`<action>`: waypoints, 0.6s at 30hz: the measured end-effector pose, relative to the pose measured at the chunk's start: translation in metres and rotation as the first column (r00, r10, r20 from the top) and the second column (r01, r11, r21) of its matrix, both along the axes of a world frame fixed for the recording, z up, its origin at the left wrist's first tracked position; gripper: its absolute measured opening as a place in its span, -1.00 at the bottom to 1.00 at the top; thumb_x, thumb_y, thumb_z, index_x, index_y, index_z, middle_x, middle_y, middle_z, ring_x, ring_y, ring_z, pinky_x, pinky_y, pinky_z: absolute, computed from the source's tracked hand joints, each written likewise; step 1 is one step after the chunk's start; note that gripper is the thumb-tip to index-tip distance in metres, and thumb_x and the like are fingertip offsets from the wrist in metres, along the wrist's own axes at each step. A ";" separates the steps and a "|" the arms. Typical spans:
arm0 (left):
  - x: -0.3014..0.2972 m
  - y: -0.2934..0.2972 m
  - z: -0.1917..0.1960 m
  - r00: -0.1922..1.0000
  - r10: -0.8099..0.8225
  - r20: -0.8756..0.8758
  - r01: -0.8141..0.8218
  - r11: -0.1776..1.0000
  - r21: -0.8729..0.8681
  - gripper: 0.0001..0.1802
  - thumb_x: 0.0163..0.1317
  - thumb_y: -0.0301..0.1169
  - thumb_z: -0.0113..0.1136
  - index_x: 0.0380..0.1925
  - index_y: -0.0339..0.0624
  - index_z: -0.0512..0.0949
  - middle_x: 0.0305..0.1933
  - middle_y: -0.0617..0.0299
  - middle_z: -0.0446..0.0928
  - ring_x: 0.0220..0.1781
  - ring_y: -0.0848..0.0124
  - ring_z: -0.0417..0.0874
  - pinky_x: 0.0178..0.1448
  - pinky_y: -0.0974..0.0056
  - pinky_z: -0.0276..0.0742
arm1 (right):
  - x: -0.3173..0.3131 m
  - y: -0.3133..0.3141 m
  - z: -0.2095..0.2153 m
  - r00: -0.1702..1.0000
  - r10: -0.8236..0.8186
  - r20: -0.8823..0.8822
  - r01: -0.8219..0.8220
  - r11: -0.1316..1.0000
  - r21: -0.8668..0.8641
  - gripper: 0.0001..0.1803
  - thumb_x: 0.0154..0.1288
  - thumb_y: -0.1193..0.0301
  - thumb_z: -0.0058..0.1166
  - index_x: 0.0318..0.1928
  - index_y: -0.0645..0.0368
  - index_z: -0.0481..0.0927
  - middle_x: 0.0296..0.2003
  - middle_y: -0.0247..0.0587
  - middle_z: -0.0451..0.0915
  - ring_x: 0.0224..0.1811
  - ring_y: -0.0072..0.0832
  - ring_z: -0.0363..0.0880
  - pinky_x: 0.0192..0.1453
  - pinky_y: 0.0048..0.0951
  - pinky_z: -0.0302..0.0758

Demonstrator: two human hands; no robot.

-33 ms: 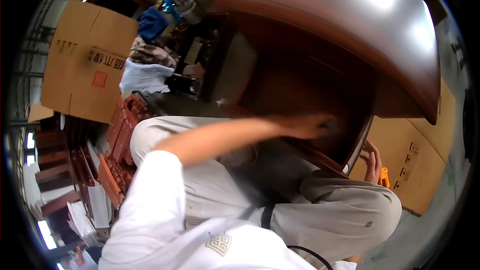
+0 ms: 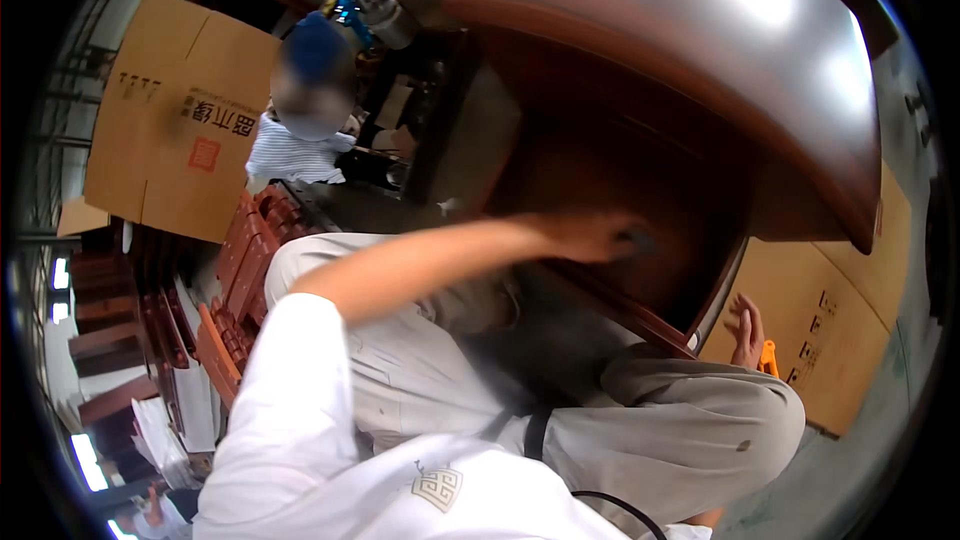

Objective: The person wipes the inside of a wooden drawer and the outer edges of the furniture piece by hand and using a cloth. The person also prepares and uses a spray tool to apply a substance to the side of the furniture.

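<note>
My left arm reaches across to a dark red-brown wooden drawer (image 2: 640,322), pulled out under a glossy curved wooden top. In the drawer's opening, my left hand (image 2: 588,236) is closed on a small dark grey pad (image 2: 636,241). Motion blurs hand and pad, so whether the pad touches the wood I cannot tell. My right hand (image 2: 745,332) is by the drawer's right outer side, above my right knee. Its fingers are apart with nothing seen in them. Just right of it shows an orange tool handle (image 2: 768,358), mostly hidden.
Flat cardboard (image 2: 820,320) lies on the floor at the right. A large cardboard box (image 2: 175,120) stands at the left. Red-brown carved wooden pieces (image 2: 245,250) are stacked beside my left knee. Beyond, a person with a blue cap (image 2: 318,50) is near a cluttered dark stand (image 2: 440,120).
My left hand has shifted a little left with the pad. My right hand has come slightly away from the drawer's side, its fingers spread. Behind, the person's blue cap has moved.
</note>
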State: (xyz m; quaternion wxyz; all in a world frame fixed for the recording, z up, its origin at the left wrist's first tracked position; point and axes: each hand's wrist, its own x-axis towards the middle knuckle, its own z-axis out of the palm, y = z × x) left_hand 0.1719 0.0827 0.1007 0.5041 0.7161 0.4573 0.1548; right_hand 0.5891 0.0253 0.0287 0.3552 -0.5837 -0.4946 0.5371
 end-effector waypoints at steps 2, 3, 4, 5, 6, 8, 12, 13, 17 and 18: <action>-0.070 0.015 0.038 0.848 0.048 -0.528 0.034 0.989 0.145 -0.52 0.43 -0.19 0.26 0.30 -0.07 0.59 0.21 -0.14 0.67 0.22 -0.14 0.68 0.34 -0.04 0.60 | 0.109 -0.020 -0.093 0.962 -0.065 0.265 0.101 0.987 -0.124 -0.47 0.70 0.10 -0.06 0.42 0.20 0.50 0.26 -0.09 0.55 0.17 -0.31 0.62 0.29 -0.24 0.57; -0.107 0.025 0.063 0.840 -0.012 -0.543 0.079 0.992 0.099 -0.56 0.41 -0.22 0.28 0.24 -0.08 0.63 0.16 -0.13 0.69 0.18 -0.11 0.70 0.29 -0.03 0.63 | 0.152 -0.033 -0.118 0.899 -0.069 0.433 0.142 0.980 -0.140 -0.46 0.69 0.10 -0.04 0.43 0.18 0.49 0.27 -0.07 0.55 0.18 -0.30 0.62 0.30 -0.23 0.57; -0.165 0.017 0.049 0.796 0.115 -0.595 0.063 0.961 0.270 -0.61 0.36 -0.25 0.32 0.14 -0.10 0.68 0.10 -0.14 0.70 0.15 -0.05 0.72 0.26 -0.02 0.64 | 0.178 -0.041 -0.130 0.820 -0.064 0.568 0.155 0.981 -0.113 -0.46 0.68 0.10 -0.03 0.43 0.17 0.49 0.28 -0.06 0.55 0.18 -0.28 0.62 0.30 -0.22 0.57; -0.193 0.020 0.072 0.730 0.240 -0.640 0.011 0.932 0.363 -0.60 0.31 -0.31 0.38 0.13 -0.12 0.68 0.06 -0.13 0.70 0.15 -0.04 0.72 0.26 0.01 0.64 | 0.214 -0.059 -0.134 0.733 -0.101 0.672 0.206 0.975 -0.078 -0.46 0.67 0.11 -0.01 0.44 0.16 0.49 0.28 -0.04 0.54 0.19 -0.27 0.61 0.31 -0.22 0.57; -0.269 0.002 0.060 0.774 0.344 -0.531 -0.100 0.895 0.435 -0.49 0.26 -0.32 0.44 0.21 -0.20 0.62 0.14 -0.09 0.68 0.20 -0.05 0.69 0.31 0.03 0.61 | 0.225 -0.066 -0.148 0.689 -0.100 0.718 0.205 0.977 -0.060 -0.46 0.65 0.11 0.00 0.44 0.15 0.48 0.29 -0.03 0.54 0.20 -0.25 0.61 0.32 -0.21 0.56; -0.323 -0.027 0.079 0.553 0.489 -0.675 -0.105 0.844 0.525 -0.27 0.26 -0.24 0.49 0.36 -0.28 0.46 0.43 -0.17 0.45 0.45 -0.10 0.47 0.53 0.01 0.42 | 0.253 -0.089 -0.162 0.618 -0.125 0.776 0.241 0.970 -0.036 -0.45 0.63 0.12 0.03 0.45 0.13 0.47 0.30 0.00 0.54 0.22 -0.22 0.61 0.33 -0.19 0.56; -0.317 -0.070 0.109 0.540 0.451 -0.710 -0.123 0.877 0.464 -0.26 0.29 -0.21 0.46 0.41 -0.24 0.44 0.48 -0.15 0.40 0.54 -0.10 0.38 0.61 0.02 0.33 | 0.289 -0.118 -0.172 0.573 -0.205 0.793 0.305 0.952 0.026 -0.42 0.58 0.13 0.09 0.47 0.09 0.46 0.32 0.06 0.53 0.25 -0.17 0.60 0.35 -0.16 0.55; -0.308 -0.084 0.120 0.556 0.385 -0.736 -0.083 0.908 0.412 -0.28 0.31 -0.22 0.44 0.41 -0.22 0.45 0.49 -0.13 0.40 0.55 -0.08 0.38 0.61 0.03 0.33 | 0.294 -0.122 -0.177 0.575 -0.219 0.788 0.316 0.948 0.033 -0.41 0.57 0.14 0.10 0.48 0.08 0.45 0.32 0.07 0.52 0.26 -0.15 0.60 0.36 -0.15 0.55; -0.232 -0.100 0.169 0.630 0.273 -0.727 -0.059 0.950 0.306 -0.38 0.34 -0.25 0.40 0.37 -0.14 0.52 0.50 -0.05 0.42 0.56 0.01 0.40 0.60 0.06 0.36 | 0.308 -0.130 -0.180 0.559 -0.310 0.769 0.356 0.927 0.115 -0.37 0.52 0.15 0.16 0.50 0.04 0.44 0.34 0.13 0.51 0.29 -0.09 0.59 0.38 -0.12 0.54; -0.217 -0.107 0.184 0.617 0.271 -0.739 -0.070 0.954 0.292 -0.41 0.35 -0.25 0.39 0.36 -0.14 0.53 0.48 -0.05 0.43 0.54 0.01 0.43 0.58 0.06 0.39 | 0.310 -0.130 -0.191 0.571 -0.307 0.762 0.345 0.931 0.117 -0.36 0.50 0.15 0.18 0.50 0.03 0.43 0.35 0.15 0.51 0.29 -0.08 0.59 0.39 -0.11 0.54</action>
